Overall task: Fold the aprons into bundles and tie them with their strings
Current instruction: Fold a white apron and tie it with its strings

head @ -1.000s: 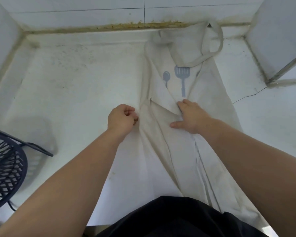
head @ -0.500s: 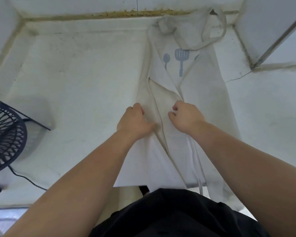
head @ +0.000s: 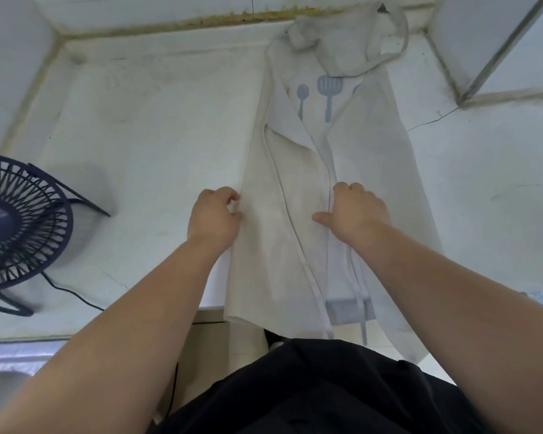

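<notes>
On the white bench [head: 138,136], the left hand [head: 215,214] pinches the folded apron [head: 373,151] at its left edge, and the right hand [head: 356,211] grips its middle fold.

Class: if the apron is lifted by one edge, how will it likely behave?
Probably floppy: the apron lies in soft folds and its hem droops over the counter edge. Likely light, thin cloth. Its loose strings may dangle.

No readable text or labels
</notes>
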{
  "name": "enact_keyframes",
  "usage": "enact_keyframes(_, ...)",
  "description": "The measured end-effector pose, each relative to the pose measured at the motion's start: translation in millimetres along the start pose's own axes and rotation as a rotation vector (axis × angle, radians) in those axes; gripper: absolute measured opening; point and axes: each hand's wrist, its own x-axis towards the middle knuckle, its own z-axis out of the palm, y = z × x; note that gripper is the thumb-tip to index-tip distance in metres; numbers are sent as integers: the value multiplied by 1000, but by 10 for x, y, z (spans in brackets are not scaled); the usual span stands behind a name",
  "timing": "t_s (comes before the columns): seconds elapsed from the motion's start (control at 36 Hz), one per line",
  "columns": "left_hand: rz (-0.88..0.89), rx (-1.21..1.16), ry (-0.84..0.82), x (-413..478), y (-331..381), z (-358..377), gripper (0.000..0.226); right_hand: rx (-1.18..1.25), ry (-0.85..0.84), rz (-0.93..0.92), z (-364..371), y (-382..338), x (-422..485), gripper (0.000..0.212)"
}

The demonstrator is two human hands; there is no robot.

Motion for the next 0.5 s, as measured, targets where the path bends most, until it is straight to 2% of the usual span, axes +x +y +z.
enact_keyframes(0.08, 45, 62, -60, -73, -4, 17, 22, 84, -2, 41, 23, -19, -32, 47)
enact_keyframes(0.14, 28, 65, -112, -110, 7, 3, 26, 179, -24, 76, 48, -29, -29, 44)
enact_keyframes(0.19, 15, 71, -154, -131, 13, -25, 38, 217, -36, 93, 51, -19, -36, 49)
enact_keyframes(0.25, -6, 50, -178, -130, -10, -65, 43, 245, -68, 91, 40, -15, -48, 63)
enact_keyframes(0.36, -101, -140, -235, -107, -54, -123, 34, 222, -184, 56, 18, -49, -112, 87)
enact_keyframes(0.5, -256, -437, -322, -76, -99, -166, 16, 198, -204, 48, 39, -136, -184, 90)
